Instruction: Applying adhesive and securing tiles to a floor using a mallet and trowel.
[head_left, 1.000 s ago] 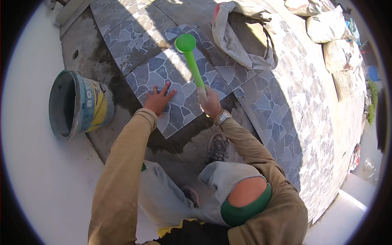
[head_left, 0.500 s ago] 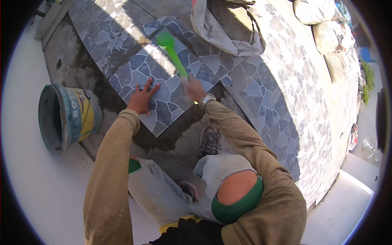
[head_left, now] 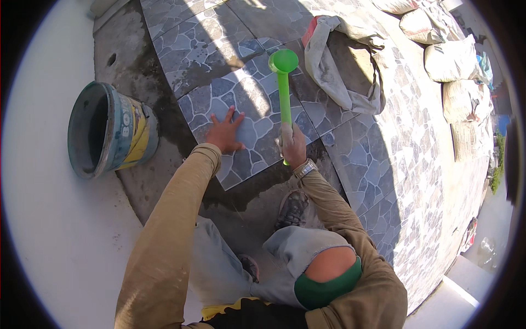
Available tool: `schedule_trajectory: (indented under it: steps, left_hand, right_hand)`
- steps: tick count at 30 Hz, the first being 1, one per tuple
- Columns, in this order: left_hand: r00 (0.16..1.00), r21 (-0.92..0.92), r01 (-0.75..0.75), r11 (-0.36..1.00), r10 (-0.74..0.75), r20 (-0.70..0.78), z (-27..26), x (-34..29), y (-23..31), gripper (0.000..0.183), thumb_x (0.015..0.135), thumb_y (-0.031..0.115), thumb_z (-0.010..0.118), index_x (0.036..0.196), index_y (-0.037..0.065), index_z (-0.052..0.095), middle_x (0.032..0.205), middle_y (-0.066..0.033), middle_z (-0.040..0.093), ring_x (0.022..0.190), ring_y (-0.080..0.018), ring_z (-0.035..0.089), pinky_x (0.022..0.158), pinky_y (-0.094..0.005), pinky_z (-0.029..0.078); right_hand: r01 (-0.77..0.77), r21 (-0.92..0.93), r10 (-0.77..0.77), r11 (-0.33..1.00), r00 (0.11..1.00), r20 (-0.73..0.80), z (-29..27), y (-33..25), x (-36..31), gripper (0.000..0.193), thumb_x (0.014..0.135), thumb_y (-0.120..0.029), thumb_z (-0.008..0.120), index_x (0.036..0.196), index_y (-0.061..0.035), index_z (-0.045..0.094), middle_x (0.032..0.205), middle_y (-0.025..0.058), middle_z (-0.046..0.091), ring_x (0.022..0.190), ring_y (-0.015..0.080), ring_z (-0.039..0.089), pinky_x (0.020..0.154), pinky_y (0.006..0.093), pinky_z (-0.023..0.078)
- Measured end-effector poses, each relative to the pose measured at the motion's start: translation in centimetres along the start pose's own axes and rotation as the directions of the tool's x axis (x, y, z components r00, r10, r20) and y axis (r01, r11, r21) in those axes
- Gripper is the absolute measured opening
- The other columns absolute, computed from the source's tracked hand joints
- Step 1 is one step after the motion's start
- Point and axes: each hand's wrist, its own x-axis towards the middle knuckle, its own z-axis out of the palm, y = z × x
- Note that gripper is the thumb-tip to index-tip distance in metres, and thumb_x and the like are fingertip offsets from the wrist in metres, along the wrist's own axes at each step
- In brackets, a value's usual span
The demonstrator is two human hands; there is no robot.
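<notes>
Plainly, we see our left hand (head_left: 224, 131) pressed flat on a stone-patterned tile (head_left: 257, 145), its fingers spread apart, its palm hidden against the surface. Our right hand (head_left: 293, 146) is closed round the handle of a green mallet (head_left: 284, 90); its curled fingers are hard to make out, and only the handle's end peeks out below. The mallet's head appears over the far part of the tile, covering some of it, and we cannot tell whether the two touch. Left of the tile stands a bucket (head_left: 112, 134), too dark inside for us to make out the bottom. Beyond the mallet lies a crumpled pale cloth (head_left: 322, 71), ringing a patch partly in shadow. At the upper right, the farthest of the sacks (head_left: 450, 60) are cut off. One shoe (head_left: 293, 208) shows near our right knee; a trouser leg hides most of the other.
</notes>
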Motion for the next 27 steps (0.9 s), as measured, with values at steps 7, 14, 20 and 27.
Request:
schedule_trajectory:
  steps: [7,14,20,27]
  left_hand:
    - [0.998,-0.094,0.036,0.995,-0.031,0.056,-1.1,0.1,2.6,0.117,0.067,0.049,0.088,0.159,0.042,0.017,0.170,0.0045,0.000,0.145,-0.0627,0.010,0.101,-0.0735,0.043]
    - [0.999,-0.098,-0.023,0.995,0.026,0.033,-1.5,1.0,5.3,0.117,0.068,0.050,0.086,0.160,0.041,0.015,0.170,0.0035,0.000,0.144,-0.0632,0.010,0.099,-0.0746,0.043]
    - [0.998,-0.060,0.039,0.997,-0.036,0.050,-0.8,0.5,1.6,0.119,0.067,0.050,0.086,0.160,0.041,0.013,0.170,0.0021,-0.001,0.143,-0.0654,0.009,0.102,-0.0712,0.044]
    - [0.998,-0.056,0.020,0.998,-0.017,0.058,-0.3,1.4,2.9,0.121,0.066,0.049,0.087,0.160,0.041,0.012,0.170,0.0015,0.000,0.142,-0.0675,0.008,0.105,-0.0700,0.041]
  right_hand:
    - [0.117,-0.255,-0.128,0.960,0.991,-0.026,-2.9,4.3,0.9,0.039,0.105,-0.035,0.048,0.095,0.0013,0.060,0.068,0.0134,0.060,0.059,0.0235,0.061,0.055,0.0425,0.045]
    - [0.404,-0.343,-0.450,0.848,0.890,-0.066,-4.6,7.5,3.6,0.035,0.104,-0.033,0.051,0.096,0.0009,0.058,0.068,0.0112,0.058,0.056,0.0233,0.057,0.048,0.0388,0.043]
    - [0.094,-0.186,-0.104,0.978,0.993,-0.047,0.2,-0.1,1.5,0.030,0.102,-0.030,0.051,0.103,-0.0008,0.059,0.081,0.0254,0.064,0.075,0.0436,0.065,0.061,0.0524,0.046]
    - [0.282,-0.359,-0.281,0.890,0.958,0.056,-2.5,3.2,3.4,0.028,0.102,-0.029,0.053,0.106,-0.0015,0.058,0.079,0.0244,0.064,0.072,0.0371,0.065,0.058,0.0485,0.048]
